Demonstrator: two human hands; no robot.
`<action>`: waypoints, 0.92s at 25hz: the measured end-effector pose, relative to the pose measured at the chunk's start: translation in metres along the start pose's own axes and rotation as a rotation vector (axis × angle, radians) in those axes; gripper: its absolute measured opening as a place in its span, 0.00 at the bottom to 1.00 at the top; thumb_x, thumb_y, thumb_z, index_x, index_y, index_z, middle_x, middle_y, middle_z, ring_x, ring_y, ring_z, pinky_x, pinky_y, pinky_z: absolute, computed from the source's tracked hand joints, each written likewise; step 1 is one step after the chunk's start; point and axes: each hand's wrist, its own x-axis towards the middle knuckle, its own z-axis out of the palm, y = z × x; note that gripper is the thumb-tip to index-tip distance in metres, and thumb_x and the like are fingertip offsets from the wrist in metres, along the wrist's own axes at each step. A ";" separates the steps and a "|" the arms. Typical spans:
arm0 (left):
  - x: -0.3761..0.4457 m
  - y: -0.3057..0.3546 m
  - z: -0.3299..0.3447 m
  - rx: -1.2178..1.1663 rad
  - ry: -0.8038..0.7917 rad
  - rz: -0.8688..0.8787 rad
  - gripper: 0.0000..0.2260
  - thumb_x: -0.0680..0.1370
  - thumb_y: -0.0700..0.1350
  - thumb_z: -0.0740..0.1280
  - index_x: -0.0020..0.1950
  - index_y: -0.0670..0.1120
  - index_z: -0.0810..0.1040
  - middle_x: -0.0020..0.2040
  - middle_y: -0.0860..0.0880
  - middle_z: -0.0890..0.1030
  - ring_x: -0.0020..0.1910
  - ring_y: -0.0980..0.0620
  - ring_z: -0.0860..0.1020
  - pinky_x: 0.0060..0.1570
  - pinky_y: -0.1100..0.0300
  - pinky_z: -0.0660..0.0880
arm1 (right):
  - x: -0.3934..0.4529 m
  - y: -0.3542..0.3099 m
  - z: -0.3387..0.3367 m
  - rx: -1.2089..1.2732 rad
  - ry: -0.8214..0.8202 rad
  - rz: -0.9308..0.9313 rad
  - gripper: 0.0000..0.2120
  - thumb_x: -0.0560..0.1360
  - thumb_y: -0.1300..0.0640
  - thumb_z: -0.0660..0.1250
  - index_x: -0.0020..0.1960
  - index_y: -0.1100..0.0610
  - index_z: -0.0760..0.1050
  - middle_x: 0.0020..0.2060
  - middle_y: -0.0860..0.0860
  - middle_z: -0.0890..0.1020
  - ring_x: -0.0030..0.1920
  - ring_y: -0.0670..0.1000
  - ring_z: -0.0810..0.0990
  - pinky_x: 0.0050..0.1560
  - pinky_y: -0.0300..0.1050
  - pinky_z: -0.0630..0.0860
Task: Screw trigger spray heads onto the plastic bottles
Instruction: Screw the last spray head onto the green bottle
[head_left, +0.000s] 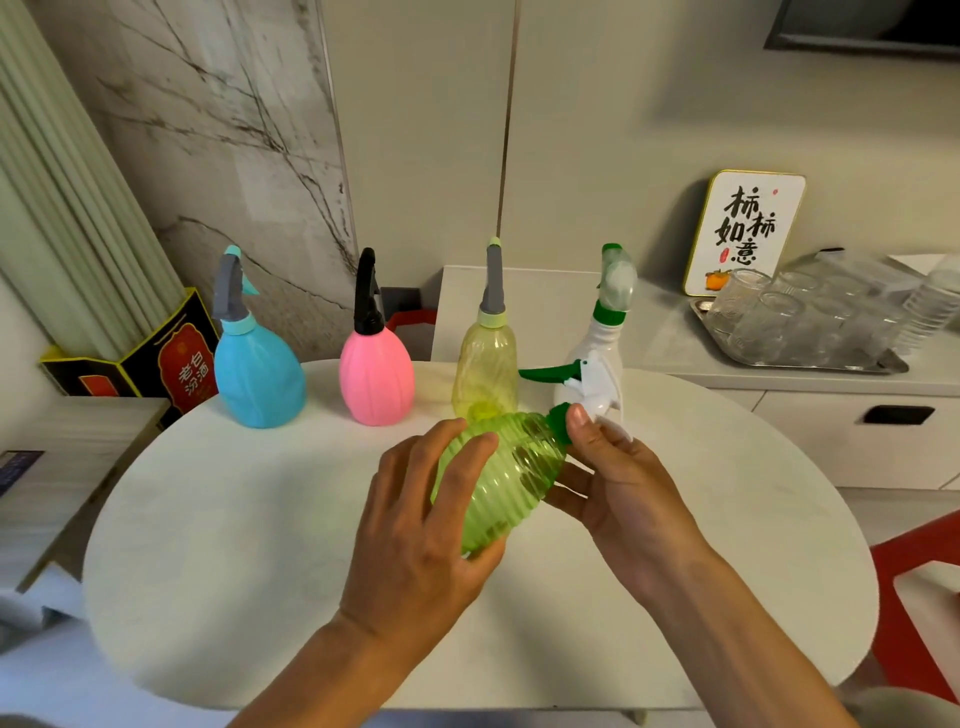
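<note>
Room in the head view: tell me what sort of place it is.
Probably a home dining area: a round white table, a sideboard tray of drinking glasses, and a marble-look wall panel.

Five bottles (501, 478), two hands (415, 530)

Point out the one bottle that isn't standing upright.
The green bottle, tilted between left hand and right hand; the other four stand at the table's back.
</note>
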 end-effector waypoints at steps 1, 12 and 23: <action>-0.001 0.000 0.000 0.005 0.008 0.002 0.40 0.63 0.50 0.81 0.69 0.47 0.65 0.64 0.39 0.75 0.59 0.40 0.72 0.55 0.49 0.76 | 0.000 0.001 0.001 -0.021 -0.004 0.004 0.21 0.69 0.44 0.73 0.58 0.54 0.83 0.52 0.56 0.87 0.46 0.55 0.86 0.44 0.48 0.82; 0.016 -0.002 -0.017 -0.951 -0.334 -0.536 0.35 0.58 0.55 0.82 0.62 0.62 0.73 0.56 0.60 0.80 0.53 0.57 0.80 0.46 0.64 0.78 | 0.002 -0.010 -0.007 0.071 -0.229 -0.204 0.13 0.75 0.55 0.69 0.59 0.58 0.79 0.56 0.58 0.83 0.60 0.57 0.80 0.59 0.49 0.76; 0.010 -0.006 -0.011 -1.132 -0.502 -0.669 0.35 0.56 0.50 0.85 0.59 0.62 0.73 0.52 0.56 0.83 0.48 0.53 0.84 0.41 0.59 0.81 | 0.000 -0.002 0.006 0.119 -0.174 -0.140 0.08 0.76 0.57 0.68 0.53 0.58 0.80 0.48 0.56 0.84 0.52 0.54 0.82 0.53 0.46 0.79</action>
